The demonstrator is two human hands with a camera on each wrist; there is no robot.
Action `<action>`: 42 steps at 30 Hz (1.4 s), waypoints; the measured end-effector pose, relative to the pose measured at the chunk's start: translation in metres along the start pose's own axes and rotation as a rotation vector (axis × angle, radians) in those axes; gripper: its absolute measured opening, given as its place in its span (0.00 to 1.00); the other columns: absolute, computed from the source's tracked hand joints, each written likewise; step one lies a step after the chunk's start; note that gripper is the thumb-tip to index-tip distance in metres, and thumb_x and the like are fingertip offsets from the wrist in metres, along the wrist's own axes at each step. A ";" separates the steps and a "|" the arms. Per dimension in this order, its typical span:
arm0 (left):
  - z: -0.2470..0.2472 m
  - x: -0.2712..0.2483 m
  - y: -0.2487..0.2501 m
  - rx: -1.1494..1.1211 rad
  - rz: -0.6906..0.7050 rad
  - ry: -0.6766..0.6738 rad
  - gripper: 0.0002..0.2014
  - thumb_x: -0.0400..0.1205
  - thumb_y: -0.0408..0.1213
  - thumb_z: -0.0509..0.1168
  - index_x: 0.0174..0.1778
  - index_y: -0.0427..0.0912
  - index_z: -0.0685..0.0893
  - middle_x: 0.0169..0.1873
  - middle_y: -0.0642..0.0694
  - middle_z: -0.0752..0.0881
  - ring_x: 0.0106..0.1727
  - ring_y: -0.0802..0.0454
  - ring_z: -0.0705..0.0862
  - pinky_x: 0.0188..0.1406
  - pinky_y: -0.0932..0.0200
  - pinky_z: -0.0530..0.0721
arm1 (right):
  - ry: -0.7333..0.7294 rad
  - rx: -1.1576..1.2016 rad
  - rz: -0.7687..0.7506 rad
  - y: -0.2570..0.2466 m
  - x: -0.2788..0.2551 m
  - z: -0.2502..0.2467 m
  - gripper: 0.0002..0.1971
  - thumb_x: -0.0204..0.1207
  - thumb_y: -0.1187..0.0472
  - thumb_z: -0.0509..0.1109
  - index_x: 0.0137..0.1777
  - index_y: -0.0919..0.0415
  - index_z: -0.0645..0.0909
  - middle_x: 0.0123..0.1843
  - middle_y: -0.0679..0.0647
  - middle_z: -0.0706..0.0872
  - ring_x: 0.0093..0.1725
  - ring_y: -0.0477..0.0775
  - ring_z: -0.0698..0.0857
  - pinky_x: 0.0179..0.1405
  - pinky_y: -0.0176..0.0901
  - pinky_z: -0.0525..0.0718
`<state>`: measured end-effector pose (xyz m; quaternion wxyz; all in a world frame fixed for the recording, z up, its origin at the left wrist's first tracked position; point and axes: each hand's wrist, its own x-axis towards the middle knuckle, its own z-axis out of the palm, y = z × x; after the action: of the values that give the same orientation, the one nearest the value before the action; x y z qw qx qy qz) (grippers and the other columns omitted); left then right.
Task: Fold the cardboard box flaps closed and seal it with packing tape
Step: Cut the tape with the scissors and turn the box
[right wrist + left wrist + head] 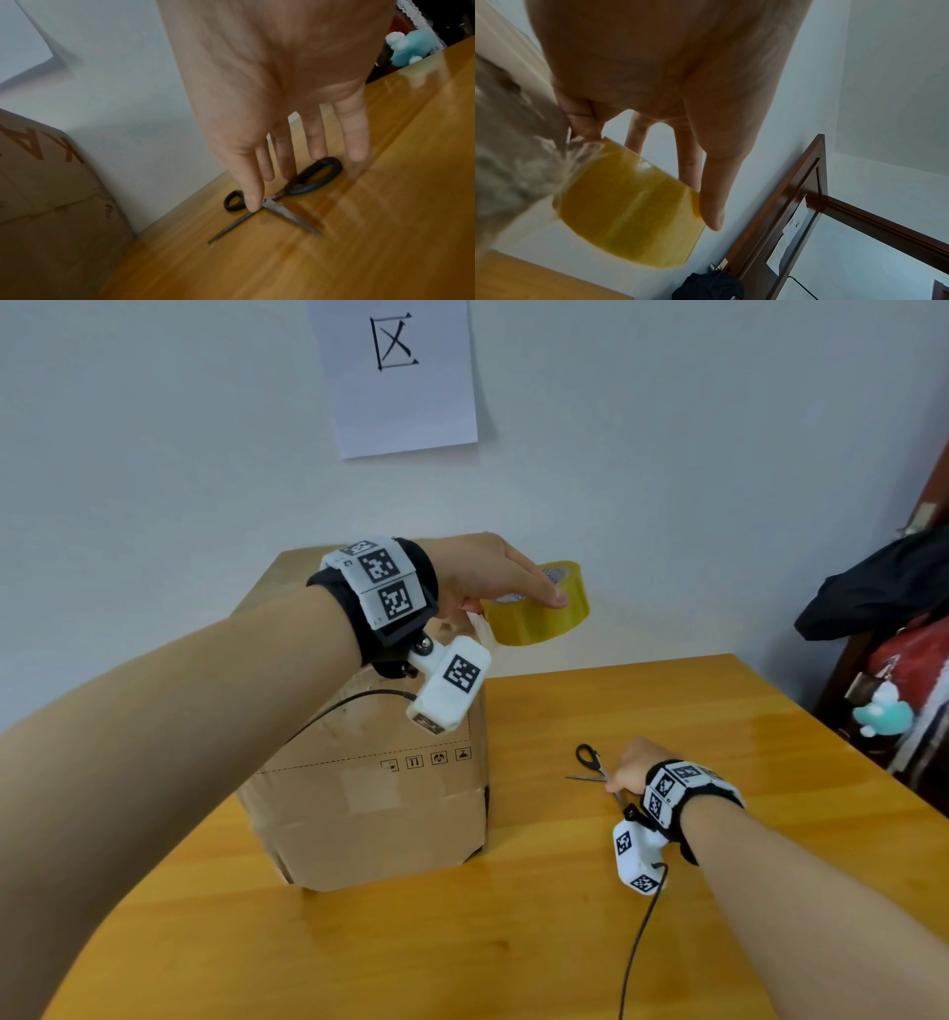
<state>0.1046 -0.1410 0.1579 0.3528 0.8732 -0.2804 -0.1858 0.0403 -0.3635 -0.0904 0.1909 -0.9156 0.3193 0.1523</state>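
A brown cardboard box (369, 793) stands on the wooden table (513, 942), its top mostly hidden behind my left arm. My left hand (513, 593) holds a yellow roll of packing tape (539, 618) in the air by the box's upper right corner, thumb along its side. In the left wrist view a crinkled clear strip (513, 152) runs from the roll (634, 213) toward the box. My right hand (629, 770) is down on the table right of the box, with straight fingers (354, 142) touching black-handled scissors (308, 180) that lie with their blades apart.
A white paper sheet (400, 377) hangs on the wall behind the box. Dark clothing (883, 588) and a teal plush (883, 713) sit past the table's right edge. A black cable (642, 942) trails from my right wrist across the table front.
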 end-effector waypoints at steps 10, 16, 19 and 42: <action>-0.004 0.001 0.004 -0.072 -0.069 -0.044 0.33 0.64 0.50 0.84 0.64 0.43 0.87 0.61 0.46 0.88 0.63 0.46 0.86 0.65 0.52 0.83 | 0.003 0.007 0.020 0.004 -0.006 0.012 0.23 0.75 0.56 0.80 0.66 0.66 0.82 0.60 0.60 0.88 0.61 0.62 0.87 0.62 0.53 0.84; -0.005 -0.004 0.008 -0.106 -0.065 -0.065 0.26 0.75 0.45 0.77 0.68 0.40 0.84 0.63 0.45 0.88 0.65 0.46 0.85 0.61 0.55 0.84 | 0.134 0.428 -0.117 0.010 -0.009 0.010 0.16 0.85 0.56 0.68 0.37 0.64 0.77 0.34 0.59 0.80 0.36 0.58 0.80 0.34 0.47 0.77; -0.006 -0.006 0.008 -0.108 -0.063 -0.070 0.25 0.78 0.44 0.75 0.69 0.38 0.83 0.65 0.44 0.87 0.65 0.48 0.85 0.49 0.61 0.84 | 0.390 0.776 -0.274 0.002 -0.022 -0.003 0.17 0.86 0.53 0.63 0.40 0.64 0.79 0.34 0.59 0.83 0.34 0.59 0.82 0.35 0.54 0.82; -0.019 0.000 0.007 -0.133 -0.049 -0.234 0.32 0.71 0.52 0.77 0.70 0.45 0.82 0.68 0.46 0.80 0.51 0.49 0.84 0.33 0.65 0.84 | 1.067 0.381 -1.009 -0.081 -0.122 -0.064 0.09 0.79 0.53 0.70 0.41 0.51 0.90 0.27 0.47 0.83 0.30 0.54 0.80 0.24 0.46 0.78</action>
<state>0.1123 -0.1360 0.1760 0.3699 0.8269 -0.2852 -0.3132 0.0114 -0.2694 0.0351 0.2119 -0.8513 -0.0687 -0.4751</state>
